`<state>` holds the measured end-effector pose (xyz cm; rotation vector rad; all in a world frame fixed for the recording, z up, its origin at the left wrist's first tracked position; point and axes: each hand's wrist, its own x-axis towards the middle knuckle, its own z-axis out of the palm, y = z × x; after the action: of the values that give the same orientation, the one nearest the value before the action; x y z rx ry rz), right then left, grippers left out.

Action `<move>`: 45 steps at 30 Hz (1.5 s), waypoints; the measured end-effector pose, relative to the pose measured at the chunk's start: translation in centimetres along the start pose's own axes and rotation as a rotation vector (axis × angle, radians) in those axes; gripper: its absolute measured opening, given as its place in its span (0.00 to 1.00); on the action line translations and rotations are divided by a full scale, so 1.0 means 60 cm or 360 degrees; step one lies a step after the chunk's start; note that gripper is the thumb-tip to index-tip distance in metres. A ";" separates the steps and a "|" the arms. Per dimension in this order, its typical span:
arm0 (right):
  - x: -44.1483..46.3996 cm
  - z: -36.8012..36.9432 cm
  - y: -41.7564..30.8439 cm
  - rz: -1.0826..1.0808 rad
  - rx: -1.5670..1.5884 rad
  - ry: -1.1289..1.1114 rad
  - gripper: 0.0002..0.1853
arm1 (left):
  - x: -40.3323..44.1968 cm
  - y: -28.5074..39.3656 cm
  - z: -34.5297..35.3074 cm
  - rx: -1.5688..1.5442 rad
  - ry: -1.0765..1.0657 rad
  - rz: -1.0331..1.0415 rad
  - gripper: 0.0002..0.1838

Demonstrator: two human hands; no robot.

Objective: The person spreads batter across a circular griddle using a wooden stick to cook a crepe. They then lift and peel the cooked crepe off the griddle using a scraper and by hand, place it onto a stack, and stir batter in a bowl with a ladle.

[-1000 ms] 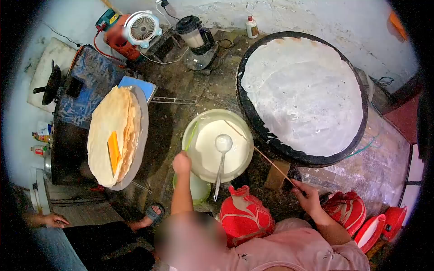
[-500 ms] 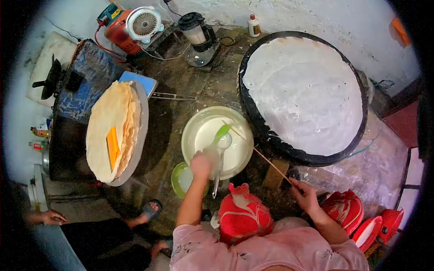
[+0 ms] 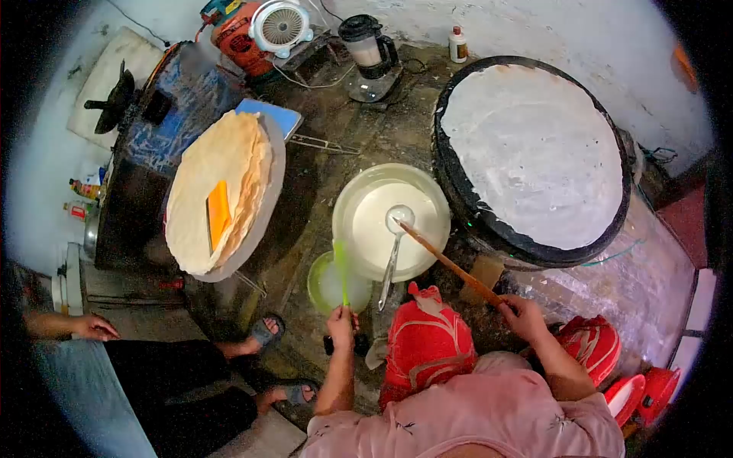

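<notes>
Green spatula [image 3: 341, 269] looks light and flexible, best held by its handle [image 3: 345, 296]; the left hand [image 3: 343, 327] curls fingers round it; the right hand [image 3: 523, 317] grasps a wooden stick [image 3: 452, 266].

The spatula [image 3: 341, 261] is bright green, the small bowl [image 3: 314, 287] lighter green, the batter [image 3: 370, 217] creamy white, the stick [image 3: 452, 264] brown, the flat sheets [image 3: 202, 172] pale tan, the scraper [image 3: 219, 210] orange, the shirt [image 3: 473, 416] pink, and the cloth [image 3: 425, 343] red with beige curving lines.

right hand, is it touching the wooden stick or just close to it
Touching: the head view shows the right hand gripping the near end of the wooden stick.
</notes>
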<state>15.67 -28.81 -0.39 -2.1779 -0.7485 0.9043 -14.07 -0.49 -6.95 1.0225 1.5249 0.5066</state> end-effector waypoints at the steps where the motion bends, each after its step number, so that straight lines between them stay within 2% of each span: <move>1: 0.001 0.002 0.000 0.0033 -0.0058 -0.0029 0.13 | 0.003 -0.010 -0.005 -0.0013 0.0002 0.0001 0.09; 5: 0.003 0.019 0.011 -0.0039 -0.0189 0.0037 0.14 | 0.074 -0.122 -0.038 -0.0035 -0.0136 0.0063 0.07; 7: 0.002 0.019 -0.001 0.0126 0.0069 -0.0063 0.17 | 0.082 -0.125 -0.041 -0.0163 -0.0129 0.0001 0.05; 9: -0.004 0.011 -0.028 0.0082 -0.0079 -0.0069 0.19 | 0.082 -0.135 -0.047 -0.0203 -0.0146 0.0076 0.06; 11: -0.007 0.012 -0.053 -0.0038 -0.0121 -0.0033 0.19 | 0.073 -0.155 -0.054 -0.0311 0.0008 0.0289 0.07; 12: -0.003 0.019 -0.043 -0.0024 -0.0077 -0.0078 0.20 | 0.067 -0.167 -0.052 -0.0670 0.0057 0.0282 0.03; 13: 0.002 0.028 -0.039 -0.0023 -0.0080 -0.0081 0.20 | 0.066 -0.174 -0.059 -0.0671 0.0059 0.0278 0.03; 14: 0.006 0.034 -0.037 0.0006 -0.0155 -0.0085 0.21 | 0.068 -0.183 -0.064 -0.0805 -0.0009 0.0064 0.05; 16: 0.015 0.042 -0.045 0.0043 -0.0233 -0.0077 0.22 | 0.097 -0.236 -0.078 -0.0291 -0.0095 0.0166 0.19; 17: 0.023 0.047 -0.061 0.0029 -0.0269 -0.0070 0.24 | 0.098 -0.249 -0.082 -0.0291 -0.0110 0.0168 0.19; 19: 0.043 0.061 -0.065 0.0022 -0.0305 -0.0038 0.25 | 0.093 -0.231 -0.070 0.0450 0.0332 0.0591 0.25; 20: 0.065 0.080 -0.049 -0.0076 -0.0130 -0.0012 0.29 | 0.080 -0.205 -0.083 0.0710 0.0166 0.0403 0.24; 21: 0.086 0.096 -0.037 -0.0177 0.0046 0.0018 0.32 | 0.085 -0.200 -0.078 0.0709 0.0150 0.0419 0.24; 23: 0.130 0.110 -0.049 -0.0023 0.0577 -0.0301 0.40 | 0.088 -0.203 -0.078 0.1037 0.0284 0.0338 0.21; 24: 0.181 0.155 0.024 -0.0369 0.0647 -0.0405 0.45 | 0.099 -0.219 -0.079 0.0709 0.0216 0.0381 0.21; 25: 0.186 0.160 0.025 -0.0366 0.0654 -0.0387 0.45 | 0.114 -0.239 -0.081 0.0380 0.0144 0.0414 0.20; 27: 0.195 0.174 0.007 -0.0508 0.0148 -0.0341 0.48 | 0.023 -0.130 -0.047 0.0772 0.0057 0.0561 0.18; 29: 0.184 0.179 0.009 -0.0342 0.0586 -0.0473 0.49 | 0.003 -0.117 -0.033 0.0642 0.0014 0.0443 0.17; 32: 0.159 0.183 0.045 -0.0284 -0.0006 -0.0509 0.35 | 0.003 -0.124 -0.034 0.0910 0.0027 0.0822 0.20; 33: 0.150 0.178 0.060 -0.0198 -0.0263 -0.0557 0.29 | 0.001 -0.116 -0.035 0.0914 0.0038 0.0821 0.20; 34: 0.141 0.171 0.078 -0.0129 -0.0524 -0.0614 0.25 | -0.003 -0.095 -0.033 0.0945 0.0084 0.1018 0.20; 35: 0.124 0.162 0.096 -0.0013 -0.0447 -0.0613 0.22 | -0.008 -0.068 -0.034 0.0979 0.0155 0.1209 0.20; 37: 0.090 0.149 0.152 -0.0049 -0.0305 -0.0593 0.21 | -0.016 0.049 -0.044 0.1277 0.0378 0.1605 0.20; 39: 0.051 0.102 0.067 0.0560 0.0018 -0.0696 0.20 | 0.024 0.148 -0.071 0.1448 0.0811 0.1961 0.20; 41: 0.036 0.113 0.136 0.0205 -0.0295 -0.0612 0.18 | 0.059 0.260 -0.094 0.1497 0.1376 0.2196 0.22; 43: 0.027 0.123 0.160 0.0241 -0.0342 -0.0591 0.17 | 0.108 0.346 -0.127 0.1603 0.1553 0.1964 0.22; 45: 0.024 0.131 0.189 0.0303 -0.0376 -0.0539 0.17 | 0.196 0.400 -0.167 0.1598 0.1496 0.1678 0.24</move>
<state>13.35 -32.14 -13.66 -2.3606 -0.8534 1.3674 -15.20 24.02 7.67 2.6948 1.9881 1.0821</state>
